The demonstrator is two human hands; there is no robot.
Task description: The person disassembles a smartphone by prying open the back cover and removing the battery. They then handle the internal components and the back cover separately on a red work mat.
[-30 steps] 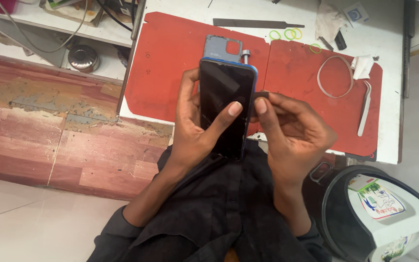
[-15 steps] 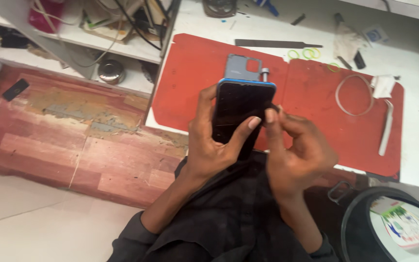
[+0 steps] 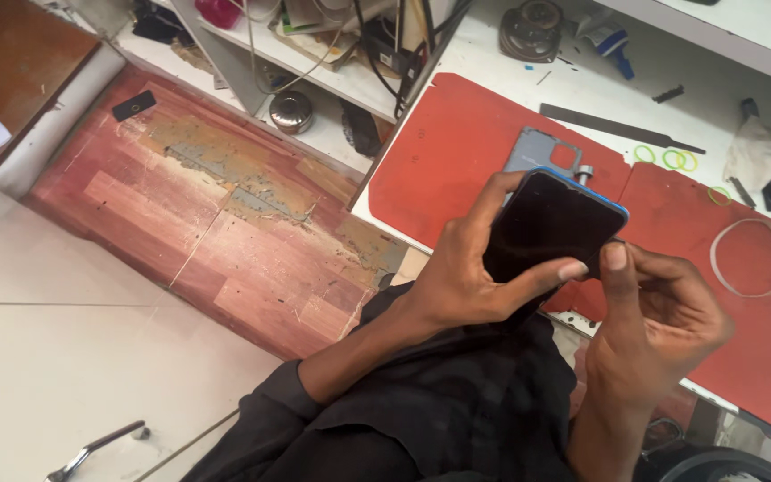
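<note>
Compared with the picture from half a second before, the view is now showing more of the floor on the left, and the phone is lying more tilted, its top pointing to the upper right; the two hands are staying on it as before. The left hand (image 3: 470, 277) is gripping the black smartphone with a blue frame (image 3: 553, 234) from the left side, the thumb lying across the lower part of the dark glass screen. The right hand (image 3: 662, 317) is closing its fingers at the right edge of the phone, thumb tip touching the edge (if it is holding a small tool there, I cannot tell). The phone is being held in the air above the front edge of the white bench (image 3: 510, 85). The screen is smooth, glossy and unlit. Under it, the flat red rubber-like mat (image 3: 448, 156) is lying on the bench, and the grey plastic back cover with a square cut-out (image 3: 537, 152) is resting on the mat, partly hidden behind the phone.
</note>
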